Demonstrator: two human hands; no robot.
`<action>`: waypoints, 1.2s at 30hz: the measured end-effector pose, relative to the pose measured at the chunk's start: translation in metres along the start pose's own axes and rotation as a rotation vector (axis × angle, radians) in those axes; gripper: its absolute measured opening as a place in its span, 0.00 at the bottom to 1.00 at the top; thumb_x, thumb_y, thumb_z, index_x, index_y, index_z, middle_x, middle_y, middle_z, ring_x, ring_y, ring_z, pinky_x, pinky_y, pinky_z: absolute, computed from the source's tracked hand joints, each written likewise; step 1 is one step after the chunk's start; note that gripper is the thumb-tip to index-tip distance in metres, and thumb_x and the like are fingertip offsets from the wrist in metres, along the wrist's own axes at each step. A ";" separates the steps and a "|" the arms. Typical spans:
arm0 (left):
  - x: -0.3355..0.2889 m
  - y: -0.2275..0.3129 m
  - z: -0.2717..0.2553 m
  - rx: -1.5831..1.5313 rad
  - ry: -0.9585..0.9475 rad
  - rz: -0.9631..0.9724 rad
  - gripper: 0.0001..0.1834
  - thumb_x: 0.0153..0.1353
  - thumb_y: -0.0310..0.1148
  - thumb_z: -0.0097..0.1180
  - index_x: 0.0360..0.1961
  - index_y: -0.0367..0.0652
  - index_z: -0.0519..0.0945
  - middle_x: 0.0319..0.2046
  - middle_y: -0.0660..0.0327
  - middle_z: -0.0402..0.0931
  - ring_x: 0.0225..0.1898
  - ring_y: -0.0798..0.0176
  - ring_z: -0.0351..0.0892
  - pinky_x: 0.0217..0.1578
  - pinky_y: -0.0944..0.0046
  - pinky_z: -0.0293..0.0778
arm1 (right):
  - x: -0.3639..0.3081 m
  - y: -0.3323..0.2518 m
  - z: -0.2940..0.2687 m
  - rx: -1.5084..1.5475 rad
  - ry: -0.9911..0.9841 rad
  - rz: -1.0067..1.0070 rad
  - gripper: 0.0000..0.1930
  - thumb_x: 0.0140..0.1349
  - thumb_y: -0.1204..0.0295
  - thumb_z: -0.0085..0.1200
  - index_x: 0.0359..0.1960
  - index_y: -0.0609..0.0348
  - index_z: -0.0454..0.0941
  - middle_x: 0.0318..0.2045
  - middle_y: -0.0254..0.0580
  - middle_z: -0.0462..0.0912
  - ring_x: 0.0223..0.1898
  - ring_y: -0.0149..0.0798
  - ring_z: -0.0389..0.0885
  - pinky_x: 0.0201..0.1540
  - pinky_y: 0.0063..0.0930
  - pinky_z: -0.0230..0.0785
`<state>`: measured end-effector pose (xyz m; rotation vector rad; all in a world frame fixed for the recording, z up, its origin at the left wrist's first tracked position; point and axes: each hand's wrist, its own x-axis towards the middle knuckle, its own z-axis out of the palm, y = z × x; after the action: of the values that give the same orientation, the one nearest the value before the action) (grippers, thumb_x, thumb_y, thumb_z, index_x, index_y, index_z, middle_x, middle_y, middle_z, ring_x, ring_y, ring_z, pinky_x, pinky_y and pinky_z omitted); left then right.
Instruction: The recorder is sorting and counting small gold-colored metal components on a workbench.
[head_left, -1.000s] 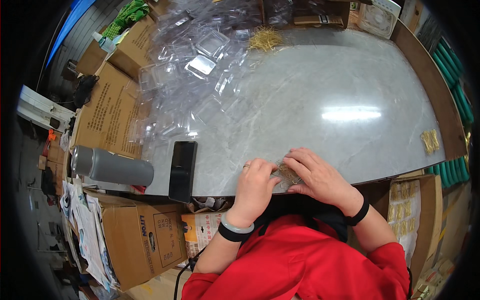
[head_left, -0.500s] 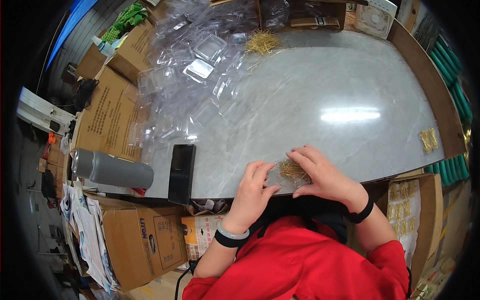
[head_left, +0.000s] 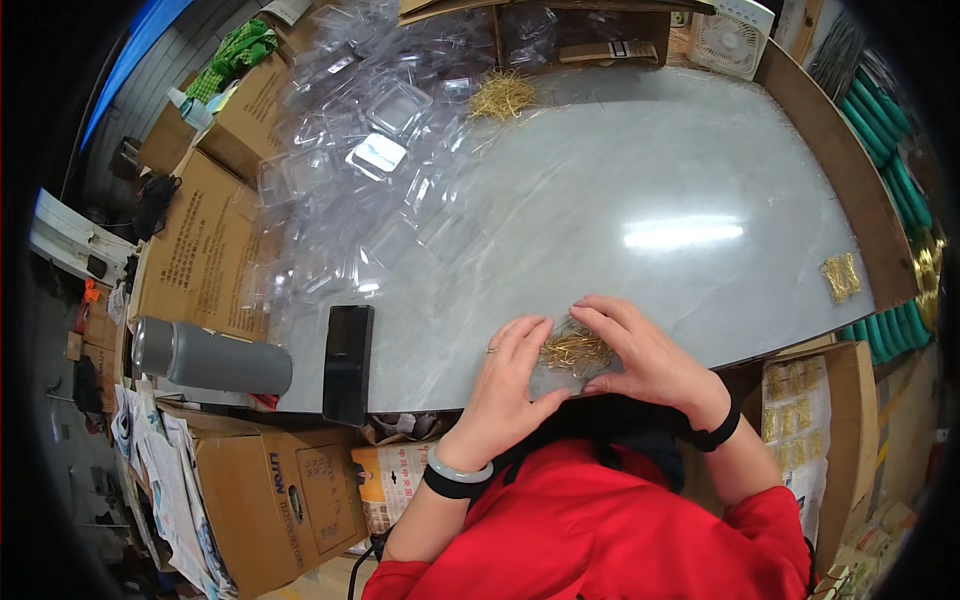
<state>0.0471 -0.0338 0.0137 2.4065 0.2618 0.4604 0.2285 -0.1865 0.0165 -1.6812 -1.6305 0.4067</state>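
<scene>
At the near edge of the table, a small clear plastic box [head_left: 545, 381] holds a tangle of thin gold wire hooks [head_left: 577, 351]. My left hand [head_left: 508, 385] grips the box from the left, with fingers along its far side and the thumb near the front edge. On the other side my right hand [head_left: 640, 358] curves round the box, its fingertips at the far right and its thumb at the near right. The hands partly hide the box walls.
A heap of clear plastic boxes [head_left: 385, 190] covers the table's left side. Loose gold wire hooks [head_left: 503, 95] lie at the back. A black phone [head_left: 348, 365] and a grey bottle [head_left: 215, 358] are left of my hands. At the right edge lie gold bundles [head_left: 841, 277]; a white fan [head_left: 730, 40] stands behind.
The gold hooks now lie more spread out between my hands. My left fingers have straightened along the box, and my right hand has shifted slightly. The whole view has moved a little.
</scene>
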 end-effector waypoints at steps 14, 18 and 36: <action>0.007 -0.005 0.051 0.233 0.018 0.163 0.33 0.63 0.26 0.60 0.68 0.28 0.64 0.61 0.41 0.64 0.68 0.32 0.62 0.67 0.41 0.64 | -0.017 -0.026 0.063 0.267 0.406 0.167 0.42 0.54 0.84 0.47 0.74 0.68 0.49 0.74 0.64 0.49 0.76 0.63 0.50 0.76 0.46 0.48; 0.003 0.001 0.041 0.173 0.037 0.132 0.33 0.65 0.22 0.54 0.70 0.24 0.59 0.62 0.36 0.63 0.68 0.31 0.61 0.66 0.42 0.65 | -0.015 -0.014 0.049 0.269 0.322 0.106 0.38 0.58 0.85 0.47 0.73 0.68 0.53 0.72 0.63 0.55 0.75 0.63 0.53 0.75 0.46 0.51; -0.008 -0.007 0.037 0.117 0.000 0.153 0.41 0.63 0.20 0.58 0.74 0.28 0.52 0.67 0.33 0.58 0.69 0.31 0.61 0.67 0.43 0.64 | -0.019 -0.015 0.034 0.035 0.209 0.090 0.32 0.60 0.83 0.52 0.68 0.70 0.61 0.67 0.62 0.63 0.68 0.61 0.65 0.71 0.44 0.61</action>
<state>0.0541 -0.0525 -0.0198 2.5526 0.1077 0.5273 0.1918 -0.1960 -0.0008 -1.7136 -1.3927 0.2910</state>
